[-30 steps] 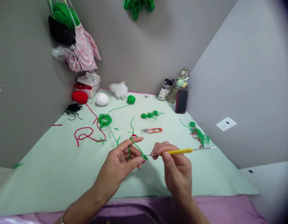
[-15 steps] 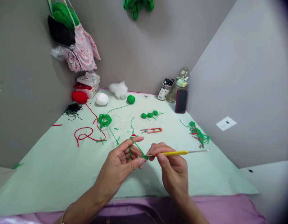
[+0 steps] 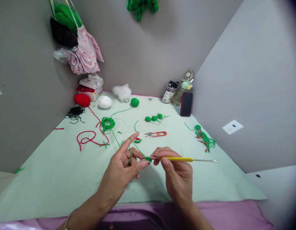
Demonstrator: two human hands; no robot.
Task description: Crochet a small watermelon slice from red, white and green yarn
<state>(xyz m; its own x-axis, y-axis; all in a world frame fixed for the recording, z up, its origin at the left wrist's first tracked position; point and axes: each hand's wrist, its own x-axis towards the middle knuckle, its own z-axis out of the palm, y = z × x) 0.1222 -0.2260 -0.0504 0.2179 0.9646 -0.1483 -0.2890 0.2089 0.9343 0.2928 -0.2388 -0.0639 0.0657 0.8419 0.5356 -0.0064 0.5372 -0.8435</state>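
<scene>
Between thumb and fingers, my left hand [image 3: 125, 164] pinches a small green and red crochet piece [image 3: 148, 159]. Green yarn runs from that piece over my raised left index finger and down through the other fingers. My right hand [image 3: 178, 169] is closed around the yellow handle of a crochet hook [image 3: 180, 159], whose near metal tip meets the piece. The hook's other metal end points right. Just beyond my left index finger lies a small red, white and green crocheted piece [image 3: 137, 140] with a green yarn tail. Orange-handled thread snips [image 3: 156, 134] rest behind my hands.
On the pale green cloth [image 3: 217, 182] lie a red yarn ball [image 3: 82, 100], a white ball [image 3: 105, 102], a green ball [image 3: 134, 102], coiled green yarn [image 3: 107, 123] and white stuffing [image 3: 122, 92]. A phone [image 3: 186, 104] leans by a bottle [image 3: 178, 96]. Green strands [image 3: 206, 140] lie right.
My left index finger has lifted and straightened, drawing the yarn up and uncovering the small piece behind it. The hook's right end has dipped slightly.
</scene>
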